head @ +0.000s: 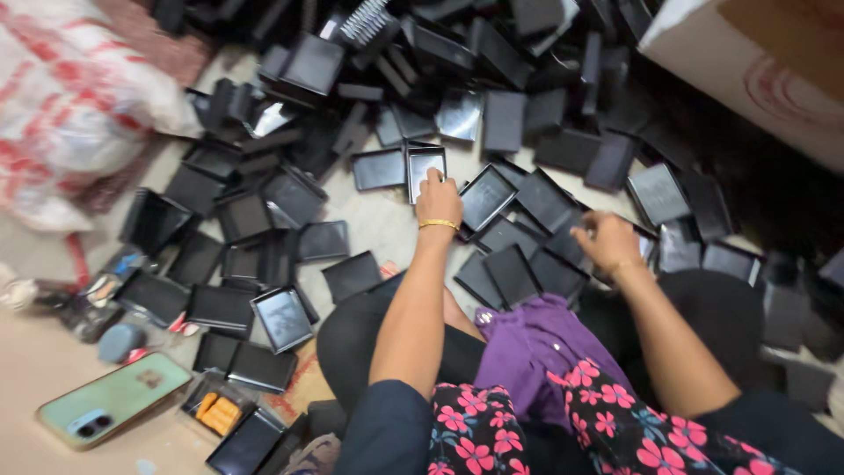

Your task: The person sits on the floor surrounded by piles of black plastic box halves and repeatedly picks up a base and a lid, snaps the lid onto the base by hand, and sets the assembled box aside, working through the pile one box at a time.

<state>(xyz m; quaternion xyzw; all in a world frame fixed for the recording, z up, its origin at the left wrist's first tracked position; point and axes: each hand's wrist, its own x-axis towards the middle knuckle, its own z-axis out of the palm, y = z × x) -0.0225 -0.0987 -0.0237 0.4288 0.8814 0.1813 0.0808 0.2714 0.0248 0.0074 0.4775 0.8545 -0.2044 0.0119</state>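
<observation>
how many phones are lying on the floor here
1: a pale green phone lies face down at the lower left, beside the scattered black trays. Others may be hidden under the pile.

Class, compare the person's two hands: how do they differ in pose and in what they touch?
The left hand reaches farther out, fingertips on a small black tray, and wears a gold bangle; the right hand is nearer, curled over a heap of trays, wrist bare. Both face palm-down among black trays.

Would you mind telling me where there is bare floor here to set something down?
Bare floor lies at lower left, left of the green phone. A narrower patch runs just left of the left hand, between black trays. Around the right hand and toward the top, trays overlap densely.
</observation>
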